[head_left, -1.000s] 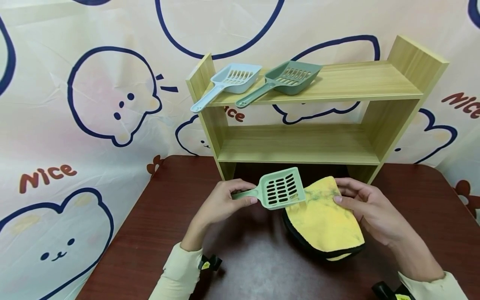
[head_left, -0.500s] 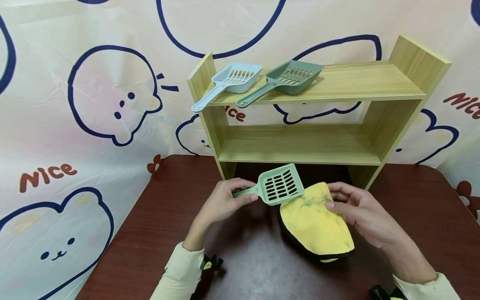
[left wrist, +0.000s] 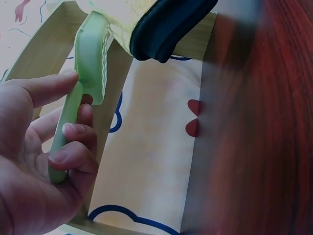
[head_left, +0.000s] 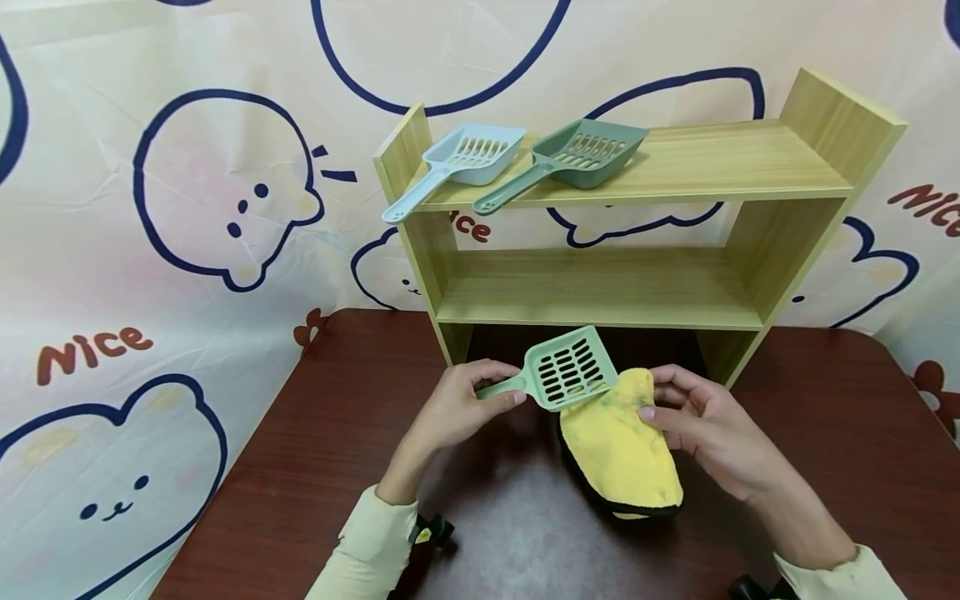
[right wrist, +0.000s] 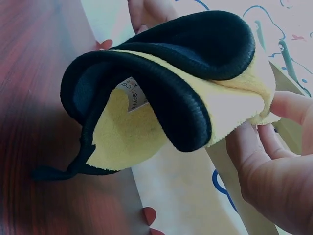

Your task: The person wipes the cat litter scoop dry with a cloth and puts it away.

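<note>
A light green slotted litter scoop point(head_left: 570, 367) is held above the table by my left hand point(head_left: 461, 408). In the left wrist view the fingers curl round the scoop's handle point(left wrist: 63, 125), with the thumb lying along it. My right hand point(head_left: 720, 442) pinches a yellow cleaning cloth point(head_left: 622, 458) with black edging and faint grey stains. The top of the cloth meets the scoop's front right edge; part of it shows through the lower slots. Folds of the black edging point(right wrist: 181, 112) and a white label point(right wrist: 133, 94) appear in the right wrist view.
Behind the hands stands a light wooden shelf point(head_left: 600, 287) on the dark red-brown table point(head_left: 510, 533). Its top board carries a light blue scoop point(head_left: 472, 158) and a dark green scoop point(head_left: 588, 154), handles jutting over the front edge. A printed backdrop hangs behind.
My right hand and the cloth have moved left, and the cloth looks more bunched. The scoop rose slightly, then shifted a little right. Both hands keep their hold.
</note>
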Available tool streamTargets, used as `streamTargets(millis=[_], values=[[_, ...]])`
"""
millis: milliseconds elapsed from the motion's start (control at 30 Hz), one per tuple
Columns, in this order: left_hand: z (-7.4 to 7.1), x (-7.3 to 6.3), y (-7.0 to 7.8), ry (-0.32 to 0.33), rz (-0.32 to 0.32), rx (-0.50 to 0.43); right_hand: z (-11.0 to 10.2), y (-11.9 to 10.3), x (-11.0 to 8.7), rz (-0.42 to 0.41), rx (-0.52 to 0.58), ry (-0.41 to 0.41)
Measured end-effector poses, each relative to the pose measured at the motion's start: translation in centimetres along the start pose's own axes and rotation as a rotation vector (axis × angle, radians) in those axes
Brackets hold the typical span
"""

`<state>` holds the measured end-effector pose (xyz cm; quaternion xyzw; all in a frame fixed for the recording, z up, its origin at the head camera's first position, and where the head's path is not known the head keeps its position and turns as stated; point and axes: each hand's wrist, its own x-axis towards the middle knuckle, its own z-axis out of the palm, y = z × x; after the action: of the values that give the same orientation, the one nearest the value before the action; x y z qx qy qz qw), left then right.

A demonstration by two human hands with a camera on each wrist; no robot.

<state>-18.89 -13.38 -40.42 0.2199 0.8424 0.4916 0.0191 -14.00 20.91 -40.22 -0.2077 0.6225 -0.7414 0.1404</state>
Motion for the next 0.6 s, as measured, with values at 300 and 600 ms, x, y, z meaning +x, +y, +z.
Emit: streamTargets(millis=[300,600], values=[[0.2,-0.1,0.2,0.017,-0.001,-0.032,0.3,0.2,0.2,-0.005,0.022,-0.002],[1.1,0.1,0.5,0.018,0.008,-0.036,1.5,1.0,0.4,0.043,0.007,-0.040]])
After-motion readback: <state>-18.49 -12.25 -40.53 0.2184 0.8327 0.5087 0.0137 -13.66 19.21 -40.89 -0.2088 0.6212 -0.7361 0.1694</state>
